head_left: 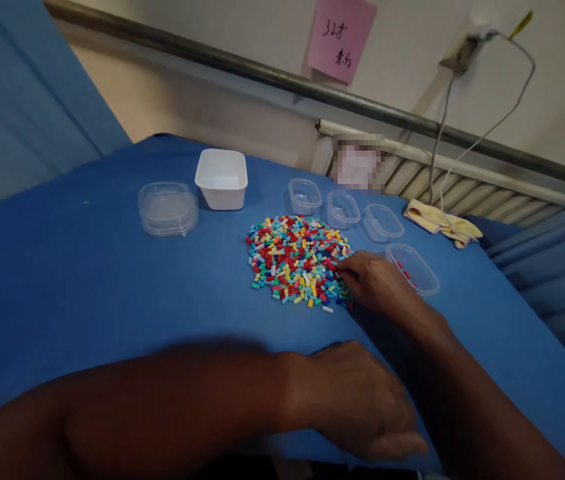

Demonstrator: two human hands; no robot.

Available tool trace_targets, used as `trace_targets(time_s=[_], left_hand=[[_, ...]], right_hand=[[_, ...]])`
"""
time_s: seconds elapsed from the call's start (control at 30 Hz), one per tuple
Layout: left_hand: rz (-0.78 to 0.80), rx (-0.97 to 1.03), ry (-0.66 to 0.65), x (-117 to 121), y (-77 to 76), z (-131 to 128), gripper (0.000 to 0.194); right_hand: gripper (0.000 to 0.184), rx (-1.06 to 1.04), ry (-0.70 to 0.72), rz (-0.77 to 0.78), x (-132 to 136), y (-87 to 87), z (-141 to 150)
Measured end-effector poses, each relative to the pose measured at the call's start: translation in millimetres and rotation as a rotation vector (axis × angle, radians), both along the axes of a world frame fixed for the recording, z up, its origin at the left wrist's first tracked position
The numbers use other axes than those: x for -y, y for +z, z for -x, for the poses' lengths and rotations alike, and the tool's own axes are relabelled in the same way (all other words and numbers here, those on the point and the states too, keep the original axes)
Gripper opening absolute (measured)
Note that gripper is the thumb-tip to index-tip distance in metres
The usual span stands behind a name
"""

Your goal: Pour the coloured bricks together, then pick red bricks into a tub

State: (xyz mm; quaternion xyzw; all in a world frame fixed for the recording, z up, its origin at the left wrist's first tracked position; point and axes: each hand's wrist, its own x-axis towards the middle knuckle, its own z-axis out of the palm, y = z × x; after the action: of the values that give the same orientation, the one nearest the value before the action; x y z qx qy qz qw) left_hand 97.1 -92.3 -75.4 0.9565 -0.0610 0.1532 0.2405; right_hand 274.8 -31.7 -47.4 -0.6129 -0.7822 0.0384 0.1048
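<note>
Across the far half of the blue-covered desk (137, 300), a broad pile of small coloured pieces (295, 257) is spread, and its right edge is met by the right hand (375, 280). Its fingers are drawn together at the tips, but whether a piece is pinched cannot be told. The left hand (362, 400) is held nearer, well apart from the pile, with loosely curled fingers; whether anything is grasped cannot be seen. To the right, a clear tub (422, 268) lies near the right hand, and a few red pieces (407, 274) can be seen inside it. Pieces this small are probably best taken from the pile's edge with the fingertips alone, so that neighbours are not dragged along. Wide sweeps should be avoided, as pieces could easily be scattered and the light tub nudged.
</note>
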Motion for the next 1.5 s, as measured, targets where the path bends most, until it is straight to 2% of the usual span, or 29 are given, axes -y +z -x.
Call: trace_targets(time_s=[0.13, 0.23, 0.33, 0.43, 0.53, 0.6, 0.67, 0.73, 0.83, 0.9, 1.03, 1.23, 1.5], left_hand=[[0.000, -0.009, 0.010, -1, 0.1, 1, 0.043], [0.000, 0.027, 0.007, 0, -2.6, 1, 0.043], [0.003, 0.109, 0.030, 2, -4.3, -1, 0.042], [-0.015, 0.202, 0.153, -4, -0.2, -1, 0.045], [-0.064, 0.246, 0.313, -29, 11.2, 3, 0.046], [-0.100, 0.214, 0.460, -55, 20.6, 9, 0.038], [-0.155, 0.148, 0.603, -83, 28.6, 15, 0.029], [-0.191, 0.056, 0.679, -105, 33.3, 21, 0.027], [-0.208, -0.049, 0.660, -122, 34.4, 25, 0.034], [-0.193, -0.047, 0.652, -125, 33.2, 27, 0.029], [-0.166, 0.038, 0.670, -127, 30.2, 28, 0.023], [-0.215, -0.017, 0.563, -128, 25.9, 25, 0.026], [-0.146, -0.084, 0.547, -125, 35.7, 29, 0.020]], right_hand=[[0.027, 0.058, -0.004, 0.041, -3, 1.4, 2], [0.024, 0.012, -0.038, 0.023, -3, -0.8, 1], [0.020, -0.139, -0.031, -0.031, -2, -2.3, 0], [0.014, -0.335, -0.024, -0.068, 3, -2.8, -2], [0.013, -0.503, -0.062, -0.028, 8, -4.8, -5], [0.015, -0.594, -0.069, -0.009, 11, -7.0, -8], [0.016, -0.629, -0.102, -0.046, 13, -8.5, -10], [0.016, -0.634, -0.164, -0.108, 13, -8.5, -10], [0.017, -0.655, -0.222, -0.168, 13, -7.0, -10], [0.016, -0.666, -0.216, -0.166, 14, -6.7, -11], [0.016, -0.659, -0.188, -0.139, 14, -10.5, -14], [0.016, -0.657, -0.159, -0.111, 12, -14.0, -15], [0.014, -0.627, -0.138, -0.082, 16, -8.6, -13]])
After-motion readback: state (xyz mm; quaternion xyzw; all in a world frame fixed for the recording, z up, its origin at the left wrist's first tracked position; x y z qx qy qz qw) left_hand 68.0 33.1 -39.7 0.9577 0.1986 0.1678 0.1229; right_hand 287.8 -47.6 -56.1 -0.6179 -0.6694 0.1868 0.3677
